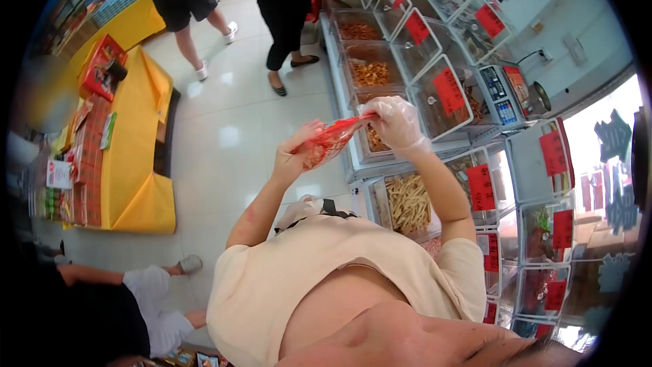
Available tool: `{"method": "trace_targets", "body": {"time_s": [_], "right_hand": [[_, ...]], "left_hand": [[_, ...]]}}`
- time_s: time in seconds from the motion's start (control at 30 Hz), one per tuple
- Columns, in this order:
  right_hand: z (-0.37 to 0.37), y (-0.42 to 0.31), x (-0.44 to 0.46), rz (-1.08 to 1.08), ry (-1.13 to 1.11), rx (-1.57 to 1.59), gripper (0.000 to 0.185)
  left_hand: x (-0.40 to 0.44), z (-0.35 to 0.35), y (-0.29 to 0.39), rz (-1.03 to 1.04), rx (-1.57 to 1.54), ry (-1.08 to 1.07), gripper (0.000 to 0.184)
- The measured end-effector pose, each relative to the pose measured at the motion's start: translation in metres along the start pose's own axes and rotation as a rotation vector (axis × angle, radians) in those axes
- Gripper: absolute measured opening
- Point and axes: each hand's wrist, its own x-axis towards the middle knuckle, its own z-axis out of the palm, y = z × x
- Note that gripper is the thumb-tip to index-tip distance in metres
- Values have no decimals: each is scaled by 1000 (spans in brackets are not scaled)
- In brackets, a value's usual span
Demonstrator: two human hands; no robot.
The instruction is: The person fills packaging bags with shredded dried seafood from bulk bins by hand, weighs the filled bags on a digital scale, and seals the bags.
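Right hand (396, 124), in a clear thin glove, pinches the upper end of a red printed bag (329, 143), wrist bent and forearm angled up from the right shoulder. Left hand (297, 152) grips the bag's lower end, its elbow bent out to the side. The bag slants between them in front of the chest, see-through in places, with pale contents too blurred to name. The right fingers are folded, so their tips are hard to make out; the left fingers are partly behind the bag. The right hand hangs over the edge of the food bins (371, 75), near an upright clear lid (445, 98) with a red label. Open floor (227, 137) lies left of the bag, as far as the yellow-covered tabletop (132, 156).
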Motion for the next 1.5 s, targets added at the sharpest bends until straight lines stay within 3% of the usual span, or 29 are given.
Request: {"method": "trace_targets", "body": {"time_s": [0.03,0.1,0.13,0.2,0.3,0.47,0.63,0.7,0.87,0.93,1.13,1.23,1.33,1.4,1.5], "right_hand": [[2,4,2,4,2,-18,15],[8,-3,3,-11,10,-114,17],[7,-13,9,-29,23,-74,14],[5,-25,21,-57,-1,-77,20],[12,-28,42,-81,-31,-78,27],[28,-21,73,-116,-30,-107,24],[35,-18,86,-96,17,-130,21],[35,-15,90,-118,31,-159,21],[31,-7,94,-164,-243,-286,21],[25,-3,90,-156,-233,-298,21],[22,-1,76,-217,-199,-357,9],[14,6,73,-253,-225,-313,4],[0,13,63,-121,-355,-333,6],[-18,13,65,-53,-106,-277,11],[-30,9,60,-15,-93,-251,14]], "left_hand": [[6,-2,-5,7,-14,-9,28],[9,-11,-9,-375,-156,70,34],[14,-17,-11,-373,-157,64,34],[25,-34,-13,41,132,-126,42],[43,-47,-4,187,191,-171,45],[72,-68,-7,241,259,-193,48],[77,-73,-18,115,219,-161,51],[84,-65,-19,-98,-4,-143,56],[98,-40,-24,-222,-25,-138,68],[101,-27,-27,-271,-62,-89,71],[116,11,-20,-172,-162,-76,65],[122,20,-29,4,95,-159,59],[122,21,-39,-78,35,-233,48],[125,21,-40,-354,-160,-53,37],[125,23,-39,-285,-166,-60,26]]}}
